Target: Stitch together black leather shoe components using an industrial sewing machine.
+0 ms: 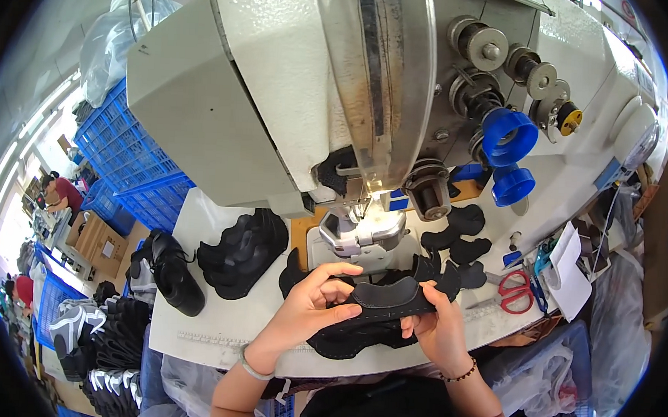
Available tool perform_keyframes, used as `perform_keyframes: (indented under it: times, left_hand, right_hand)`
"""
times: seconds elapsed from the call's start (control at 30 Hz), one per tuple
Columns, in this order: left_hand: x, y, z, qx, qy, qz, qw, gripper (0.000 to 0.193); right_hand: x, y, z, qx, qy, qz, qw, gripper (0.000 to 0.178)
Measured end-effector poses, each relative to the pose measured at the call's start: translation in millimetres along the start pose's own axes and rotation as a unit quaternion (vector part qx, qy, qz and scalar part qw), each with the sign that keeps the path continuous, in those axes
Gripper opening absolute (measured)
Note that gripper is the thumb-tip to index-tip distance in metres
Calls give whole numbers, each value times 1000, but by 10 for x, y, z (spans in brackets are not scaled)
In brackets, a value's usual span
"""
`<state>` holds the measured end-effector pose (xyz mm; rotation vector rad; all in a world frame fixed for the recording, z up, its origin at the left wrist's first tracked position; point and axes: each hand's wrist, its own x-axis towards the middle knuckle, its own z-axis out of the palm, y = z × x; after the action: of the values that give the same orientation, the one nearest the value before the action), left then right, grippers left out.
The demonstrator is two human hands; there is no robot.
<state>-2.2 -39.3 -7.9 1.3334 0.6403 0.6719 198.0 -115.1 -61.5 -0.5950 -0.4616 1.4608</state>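
Observation:
Between my two hands is a black padded shoe upper piece (384, 295) with a curved, smooth collar part. My left hand (315, 302) grips its left end between thumb and fingers. At the right end, my right hand (440, 320) pinches the piece, thumb on top and fingers curled below. Beneath it, more black upper pieces (342, 340) lie on the white table (184, 327). Just beyond my hands is the lit needle area of a sewing machine (363, 229), with a metal presser part over its bed.
Left on the table are a stack of black pieces (245, 251) and a black shoe (177, 276). Small black padded pieces (465, 219) and red-handled scissors (516, 292) lie right. Blue crates (129, 152) stand at far left. Plastic-lined bins (540, 382) flank the table.

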Motion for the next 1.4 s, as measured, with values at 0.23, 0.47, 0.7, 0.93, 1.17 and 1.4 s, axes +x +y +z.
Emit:
perform_keyframes:
  times: [0.23, 0.47, 0.7, 0.93, 1.17, 1.4]
  left_hand:
    - [4, -41, -35, 9, -2, -2, 1000, 48]
    - [-6, -85, 14, 49, 5, 4, 999, 44]
    - [-89, -165, 53, -7, 40, 25, 999, 33]
    - [-108, -295, 14, -86, 42, 92, 991, 28]
    - [-133, -391, -33, -115, 9, 170, 979, 28]
    - [-180, -337, 9, -121, 13, 183, 975, 33]
  right_hand:
    - [10, -5, 46, -17, 8, -1, 1000, 21]
    - [41, 7, 106, -55, 18, -17, 998, 18]
    - [-18, -10, 146, 40, 12, 119, 992, 18]
    - [-3, 67, 136, 152, -15, 175, 973, 13]
    - [10, 117, 77, 118, -72, 149, 979, 8]
    - [-39, 116, 58, 127, -102, 152, 975, 7]
